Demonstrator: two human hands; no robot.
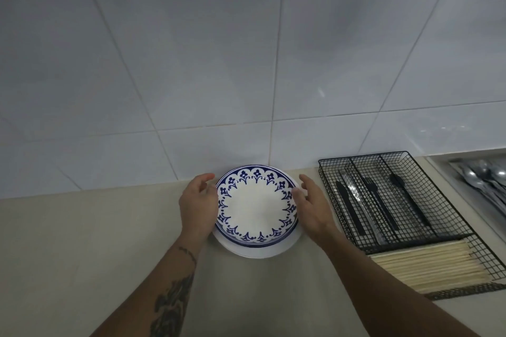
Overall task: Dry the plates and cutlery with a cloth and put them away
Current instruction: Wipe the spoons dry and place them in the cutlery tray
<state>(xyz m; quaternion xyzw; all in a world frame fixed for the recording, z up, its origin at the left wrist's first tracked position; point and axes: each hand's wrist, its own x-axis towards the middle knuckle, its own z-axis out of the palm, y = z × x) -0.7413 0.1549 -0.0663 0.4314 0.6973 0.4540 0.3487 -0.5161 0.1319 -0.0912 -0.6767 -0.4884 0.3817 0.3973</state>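
The fingers [204,182] of the left hand [198,206] are loosely curved against the left rim of the patterned plate [256,206], the thumb apart and gripping nothing; the fingers [297,191] of the right hand [313,206] lie relaxed at its right rim, touching the edge. Two plates are stacked: the blue-and-white patterned plate sits on a plain white plate [258,250], whose edge shows beneath it, on the table [82,241] against the tiled wall [246,49]. To the right of the plates stands one black wire tray [405,216] holding three black-handled cutlery pieces and a bundle of pale sticks [430,265]. Further right of it lie several metal spoons [484,180].
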